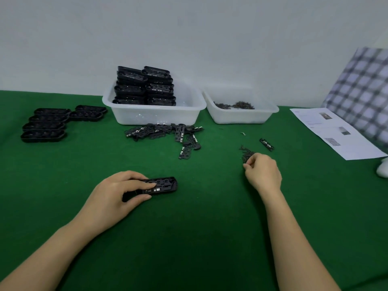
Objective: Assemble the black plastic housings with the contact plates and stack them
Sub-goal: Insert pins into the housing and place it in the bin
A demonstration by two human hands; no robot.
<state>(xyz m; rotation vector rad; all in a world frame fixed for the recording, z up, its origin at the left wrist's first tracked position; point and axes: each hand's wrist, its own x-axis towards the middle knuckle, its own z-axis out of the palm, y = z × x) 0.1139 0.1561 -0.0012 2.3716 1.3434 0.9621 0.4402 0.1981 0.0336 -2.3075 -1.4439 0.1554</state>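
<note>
My left hand (117,194) grips a black plastic housing (162,185) that lies flat on the green table, a contact plate with silver tabs showing inside it. My right hand (262,173) reaches into a small pile of dark screws (245,153), fingertips pinching at them. A heap of loose contact plates (165,133) lies in front of the left tub. Several empty housings (47,124) lie in rows at the far left. More housings (144,87) are stacked in the left white tub (155,115).
A second white tub (241,116) at the back right holds dark screws. One loose contact plate (266,144) lies beyond my right hand. A printed sheet (333,133) and a checked bag (361,91) sit at the right edge. A white wall stands behind the table.
</note>
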